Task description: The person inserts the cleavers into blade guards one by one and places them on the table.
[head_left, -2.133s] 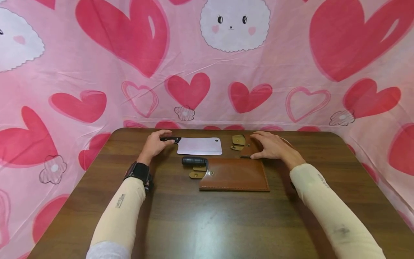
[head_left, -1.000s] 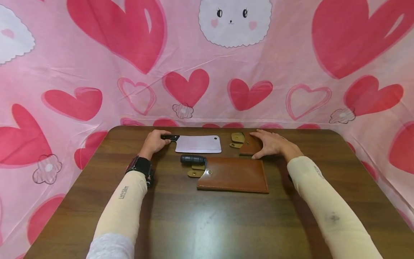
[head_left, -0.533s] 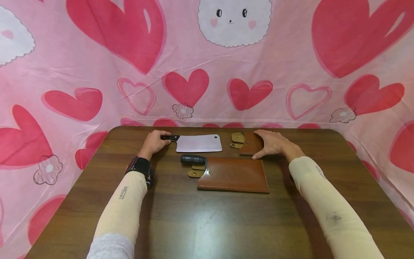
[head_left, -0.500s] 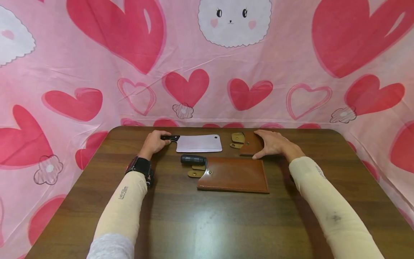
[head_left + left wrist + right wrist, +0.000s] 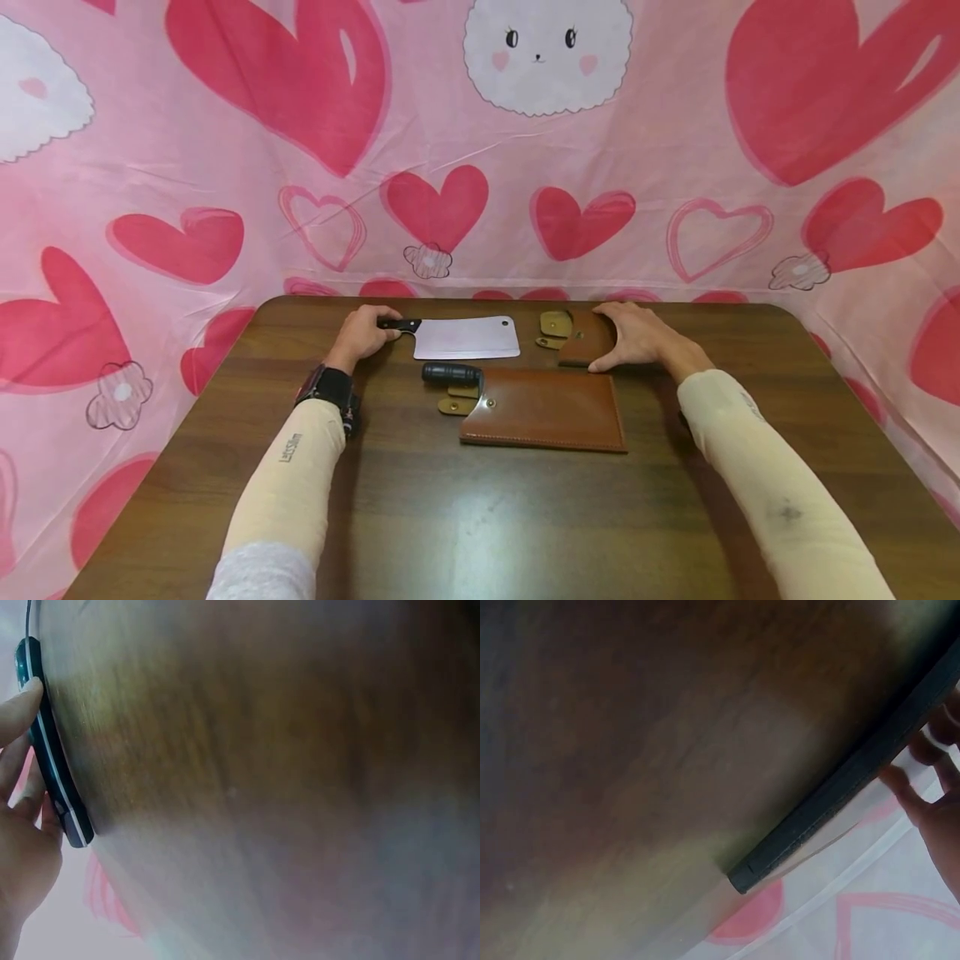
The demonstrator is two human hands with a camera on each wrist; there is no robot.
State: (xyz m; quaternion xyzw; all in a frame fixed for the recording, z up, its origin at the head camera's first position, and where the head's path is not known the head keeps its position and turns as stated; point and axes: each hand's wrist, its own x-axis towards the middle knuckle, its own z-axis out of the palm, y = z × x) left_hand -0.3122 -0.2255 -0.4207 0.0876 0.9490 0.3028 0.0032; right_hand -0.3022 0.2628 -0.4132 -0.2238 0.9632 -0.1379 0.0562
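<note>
Pink heart-print backdrop [image 5: 510,142] filled the rear and sides. In front of it stood the dark wood tabletop [image 5: 480,517], everything lying flat on it. Biggest item: larger brown leather sheath [image 5: 551,408], nearest the person, with a ribbed black handle [image 5: 450,372] sticking out its left end; blade hidden. Behind it, the bare cleaver [image 5: 468,339], handle left, blade pointing right. Smaller brown leather sheath [image 5: 588,340] sat right of the blade tip, apart from it, mouth facing it.

Hands: left hand [image 5: 362,335] pinched the cleaver handle [image 5: 400,325], thumb on the near side. Right hand [image 5: 641,333] held the smaller sheath across its closed right end, thumb at the near corner, fingers at the far edge; the right wrist view was dark and blurred, so grip firmness was hard to judge.

Handling, by judgement: cleaver stiff, heavy toward the blade, smooth steel probably slippery; best taken by the handle, clear of the long near edge. Sheath light, fairly stiff, slick-faced but not fragile; best held by its closed end, away from the mouth. Smallest: tan flap [image 5: 556,324] lay open there; a hole [image 5: 506,323] pierced the blade's far right corner.
</note>
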